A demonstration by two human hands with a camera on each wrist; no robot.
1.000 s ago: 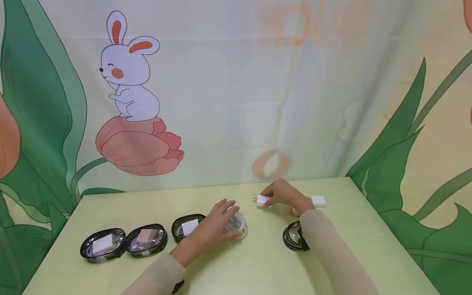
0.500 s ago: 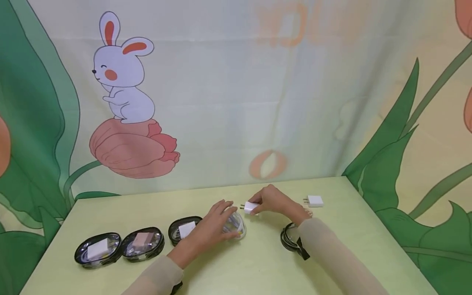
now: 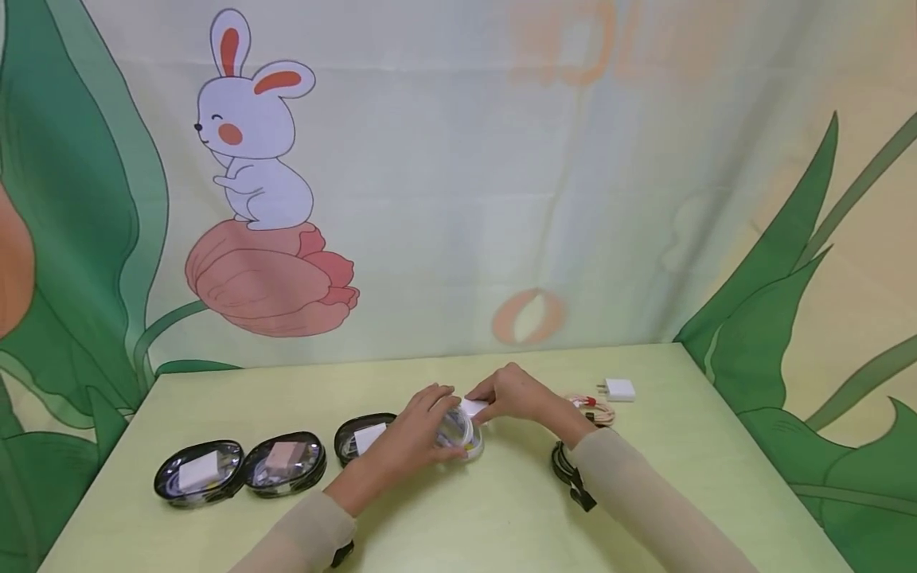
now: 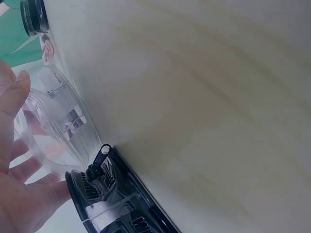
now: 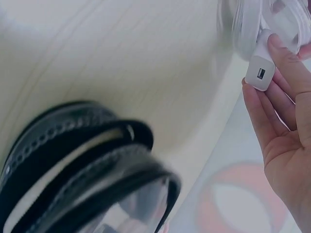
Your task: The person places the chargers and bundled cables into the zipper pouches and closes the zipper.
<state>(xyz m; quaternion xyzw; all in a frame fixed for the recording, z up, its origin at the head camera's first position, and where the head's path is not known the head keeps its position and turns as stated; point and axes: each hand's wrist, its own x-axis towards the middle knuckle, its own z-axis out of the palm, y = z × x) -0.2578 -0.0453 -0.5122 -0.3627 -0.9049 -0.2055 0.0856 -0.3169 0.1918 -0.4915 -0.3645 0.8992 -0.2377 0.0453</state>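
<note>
My left hand [image 3: 408, 438] grips a clear zip pouch [image 3: 450, 431], fingers over its far side and thumb at its near side. Its see-through wall [image 4: 77, 116] shows in the left wrist view, with small items inside. Between thumb and fingertips, my right hand [image 3: 517, 395] pinches a white USB charger [image 5: 261, 63] right at the pouch's opening. The charger's USB port faces the right wrist camera; its prongs are hidden toward the pouch. Just left of the clear pouch, a black-edged pouch [image 3: 361, 434] with a white block is partly covered by my left hand.
Two more black-edged pouches [image 3: 199, 473] [image 3: 285, 463] stand side by side at the left. Right of centre, another black-edged pouch [image 3: 569, 473] sits partly under my right forearm. Behind it lie a coiled pink cable [image 3: 600, 411] and a second white charger [image 3: 619, 390].
My right hand has carried the white charger left, from beside the clear pouch to its opening. The left hand has stayed on the pouch, which now gapes wider at the top.
</note>
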